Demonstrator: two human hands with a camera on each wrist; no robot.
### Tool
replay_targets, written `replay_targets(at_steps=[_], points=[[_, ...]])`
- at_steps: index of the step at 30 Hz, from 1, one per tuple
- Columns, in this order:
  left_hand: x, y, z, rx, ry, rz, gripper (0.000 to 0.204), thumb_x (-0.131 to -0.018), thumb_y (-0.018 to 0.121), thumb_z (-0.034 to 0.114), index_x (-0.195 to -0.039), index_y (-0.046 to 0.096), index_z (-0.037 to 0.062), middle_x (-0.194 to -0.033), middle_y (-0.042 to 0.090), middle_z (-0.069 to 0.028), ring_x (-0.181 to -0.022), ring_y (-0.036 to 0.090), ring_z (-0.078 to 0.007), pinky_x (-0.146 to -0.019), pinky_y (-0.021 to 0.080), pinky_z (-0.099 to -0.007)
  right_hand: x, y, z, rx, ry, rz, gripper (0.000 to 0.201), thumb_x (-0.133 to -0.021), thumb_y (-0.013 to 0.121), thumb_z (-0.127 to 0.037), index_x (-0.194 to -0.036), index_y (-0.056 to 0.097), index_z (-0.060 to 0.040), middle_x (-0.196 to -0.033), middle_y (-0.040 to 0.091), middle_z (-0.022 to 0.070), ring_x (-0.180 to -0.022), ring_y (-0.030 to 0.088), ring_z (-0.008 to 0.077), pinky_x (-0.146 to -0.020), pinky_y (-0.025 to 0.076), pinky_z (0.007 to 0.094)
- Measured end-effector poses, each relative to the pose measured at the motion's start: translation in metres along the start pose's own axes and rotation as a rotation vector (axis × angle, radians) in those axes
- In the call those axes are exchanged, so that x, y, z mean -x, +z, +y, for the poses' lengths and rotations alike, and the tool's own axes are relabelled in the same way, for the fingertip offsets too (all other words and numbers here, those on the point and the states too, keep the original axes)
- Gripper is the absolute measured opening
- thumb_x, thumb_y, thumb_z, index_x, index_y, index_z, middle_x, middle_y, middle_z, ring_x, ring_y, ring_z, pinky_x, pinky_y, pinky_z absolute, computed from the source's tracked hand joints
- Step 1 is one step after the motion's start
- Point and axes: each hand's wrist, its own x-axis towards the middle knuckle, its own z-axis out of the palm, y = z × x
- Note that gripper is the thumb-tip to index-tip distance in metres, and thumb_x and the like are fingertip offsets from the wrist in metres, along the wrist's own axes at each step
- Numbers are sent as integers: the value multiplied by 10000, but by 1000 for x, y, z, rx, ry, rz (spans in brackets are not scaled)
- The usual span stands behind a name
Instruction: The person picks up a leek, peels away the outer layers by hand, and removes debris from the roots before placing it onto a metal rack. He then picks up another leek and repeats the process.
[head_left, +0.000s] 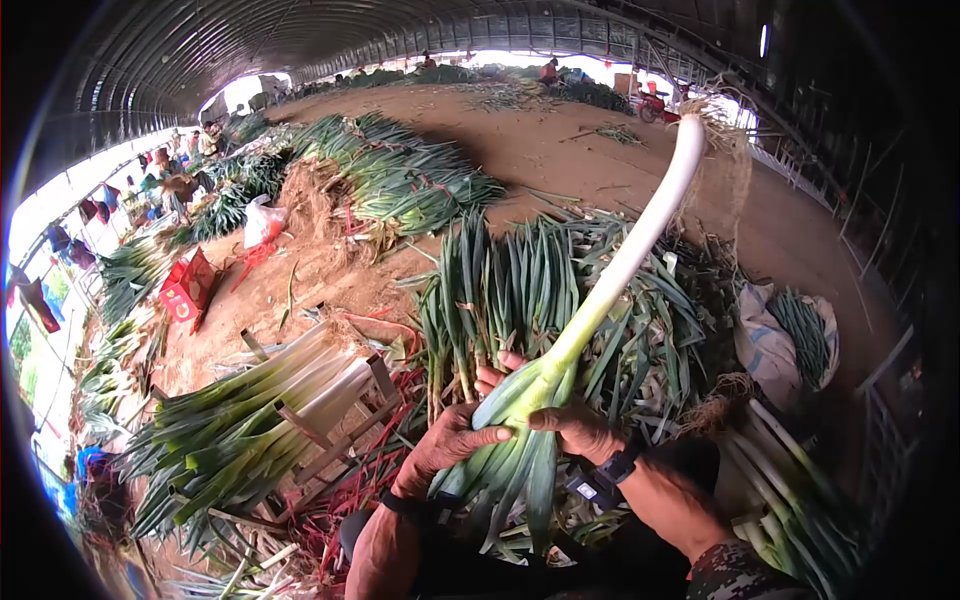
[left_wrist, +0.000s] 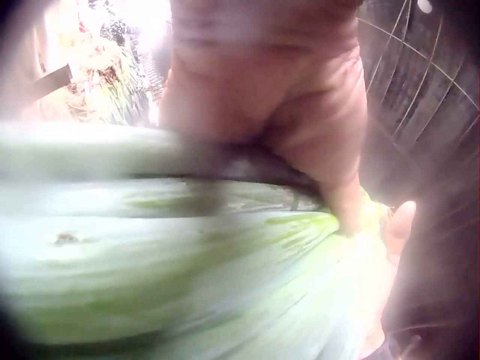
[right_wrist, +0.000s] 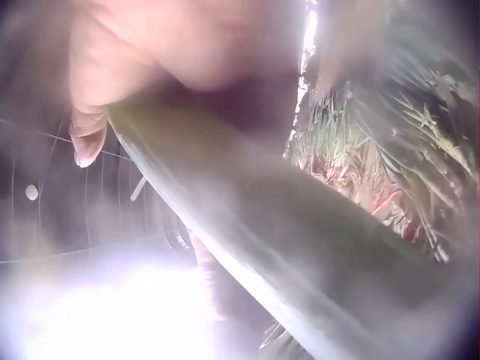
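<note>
One long leek point(head_left: 625, 255) is held up in the head view, its white shaft slanting to the upper right and its roots at the top. My left hand point(head_left: 452, 440) grips the green leaves from the left, thumb across them. From the right, my right hand point(head_left: 580, 430) pinches the same leek where the leaves fan out. Broad leaves point(left_wrist: 150, 262) fill the left wrist view below my left hand point(left_wrist: 270, 90). In the right wrist view a leaf point(right_wrist: 277, 225) runs down from under my right hand point(right_wrist: 165, 45).
A wooden rack point(head_left: 345, 440) holds stacked leeks point(head_left: 260, 410) at left. Leek bundles point(head_left: 500, 290) lie ahead, with more leeks point(head_left: 790, 490) at lower right. A white sack point(head_left: 768, 345) stands at right, a red bag point(head_left: 189, 290) at left.
</note>
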Motion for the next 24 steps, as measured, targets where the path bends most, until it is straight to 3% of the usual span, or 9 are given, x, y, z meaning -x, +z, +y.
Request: replay_targets(at_steps=[3, 4, 9, 10, 12, 13, 17, 20, 24], points=[[-3, 3, -6, -6, 31, -6, 638, -880, 755, 451, -1243, 616, -54, -1048, 679, -71, -986, 605, -146, -885, 476, -295, -2, 3, 0, -6, 36, 153, 717, -792, 832, -219, -1377, 464, -26, -1287, 601, 201, -1233, 577, 347, -1091, 440, 480], [-4, 5, -4, 19, 49, 10, 666, -881, 749, 464, -1265, 599, -60, -1070, 675, -82, -1007, 604, -155, -903, 472, -302, -6, 9, -6, -3, 10, 203, 539, -833, 790, -196, -1264, 520, -19, -1113, 642, 153, -1104, 635, 326, -1006, 505, 468], [-3, -11, 0, -195, -66, -24, 799, -924, 624, 597, -1351, 536, -71, -1172, 669, -129, -1095, 584, -179, -984, 436, -314, -25, -14, -64, 183, -92, 310, 454, -869, 730, -178, -1239, 516, -27, -996, 614, 112, -985, 657, 289, -915, 551, 470], [-7, -19, -20, -279, 21, 69, 758, -891, 656, 605, -1350, 561, 10, -1167, 684, -161, -1025, 660, -238, -925, 490, -355, -27, -10, -83, 158, -104, 329, 452, -868, 716, -165, -1253, 511, -46, -977, 600, 97, -969, 648, 269, -929, 544, 472], [-10, -35, -51, -848, 123, 335, 687, -863, 678, 594, -1323, 583, 93, -1067, 698, -203, -919, 696, -342, -815, 539, -432, -31, -21, -116, 210, -177, 356, 464, -870, 699, -173, -1281, 503, -83, -982, 581, 76, -961, 624, 244, -957, 525, 474], [-7, -34, -44, -978, 42, 431, 591, -852, 693, 560, -1243, 598, 127, -925, 692, -205, -854, 673, -410, -719, 540, -488, -31, -26, -133, 262, -220, 371, 476, -877, 687, -176, -1303, 498, -84, -988, 565, 72, -969, 624, 256, -952, 526, 481], [-11, -44, -49, -754, 89, 392, 458, -862, 694, 519, -1019, 667, 89, -862, 681, -197, -824, 663, -418, -684, 506, -491, -29, -28, -197, 534, -385, 422, 519, -915, 648, -227, -1376, 475, -63, -1012, 565, 85, -983, 629, 259, -913, 545, 446], [-18, -43, -66, -751, -26, 348, 374, -881, 733, 378, -1072, 685, 60, -839, 697, -148, -672, 705, -212, -558, 547, -352, -26, -21, -240, 759, -576, 484, 509, -946, 628, -235, -1396, 488, -43, -1035, 596, 81, -951, 646, 220, -885, 552, 383], [-30, -35, -75, -764, 40, 286, 354, -896, 733, 346, -1085, 699, 49, -830, 718, -125, -674, 693, -177, -584, 539, -339, -6, -7, -309, 1019, -668, 421, 499, -932, 670, -293, -1327, 576, -2, -1134, 643, 93, -990, 625, 131, -855, 512, 287]])
